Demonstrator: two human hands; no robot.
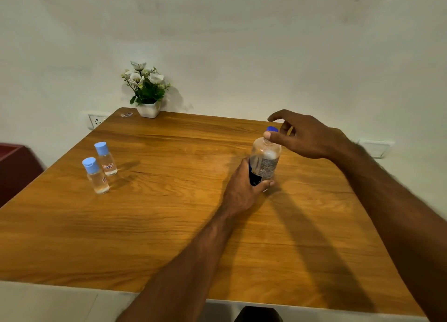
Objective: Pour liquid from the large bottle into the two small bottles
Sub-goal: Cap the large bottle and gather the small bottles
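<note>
The large clear bottle (264,160) with a dark blue cap and a printed label stands on the wooden table (169,225), right of centre. My left hand (244,188) is wrapped around its lower body. My right hand (304,137) hovers at its top, thumb against the neck just below the cap, the other fingers spread above it. Two small clear bottles with light blue caps stand at the left: one nearer (95,176) and one behind it (106,159). Both are capped and upright, far from my hands.
A white pot of artificial flowers (147,89) stands at the table's far edge against the wall. A small wrapper (126,115) lies to the left of it. A dark red piece of furniture (14,166) sits left of the table. Wall sockets show at both sides.
</note>
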